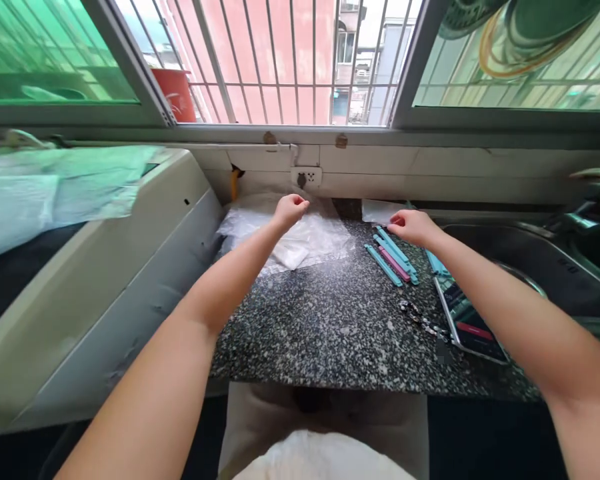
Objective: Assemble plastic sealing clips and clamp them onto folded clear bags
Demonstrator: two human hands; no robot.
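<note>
My left hand (291, 210) hovers over a spread of clear plastic bags (325, 233), fingers pinched together. Whatever lies between those fingertips, if anything, is too small to make out. My right hand (414, 227) is also closed, thumb against fingers, at the far ends of several slim teal strips (395, 250) that look like bag sealing clips. One pink strip (393, 261) lies among them. Just behind the right fingertips is a small translucent bag (377, 212); I cannot tell if they touch it. More teal strips (436, 263) show partly under my right forearm.
A phone (473, 327) with a beaded strap (425, 323) lies on the speckled countertop (320, 327), partly beneath my right forearm. A dark sink (520, 247) is at the right. A white appliance (145, 267) borders the left. A wall socket (307, 177) with a plug sits behind.
</note>
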